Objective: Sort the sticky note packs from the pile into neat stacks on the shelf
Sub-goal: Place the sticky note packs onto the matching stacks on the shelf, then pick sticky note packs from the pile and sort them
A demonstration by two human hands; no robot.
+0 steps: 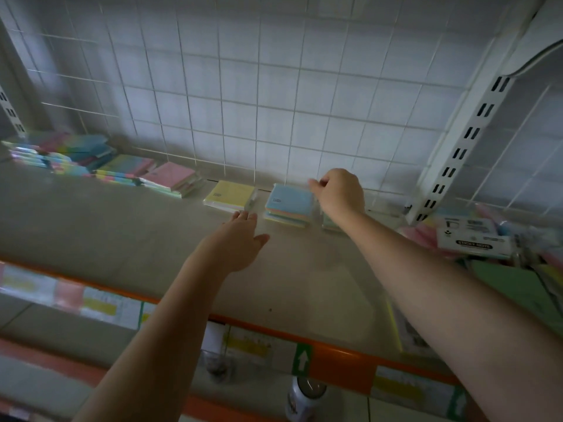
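At the back of the shelf [137, 239], against the wire grid [243, 102], I have my right hand [338, 193] curled with fingers and thumb pinched at the far right corner of the blue-topped stack [289, 205]; whether it grips a wrapper edge or only nudges the corner I cannot tell. My left hand [240, 242] is stretched out flat and holds nothing, its fingertips just short of the yellow pack [230, 196] that lies near the blue stack on its left. The unsorted pile [91, 162] sprawls along the back left, well apart from both hands, and another pack [330, 222] shows partly under my right forearm, too hidden to say much of. To do this step well I would square the blue stack first: hold the corner lightly, press the loose side in with the flat left palm, and line the edges up with the grid behind. The wrapped packs look slippery, so I would push low on the stack, not on the top pack alone, or the upper ones may slide off toward the yellow one.
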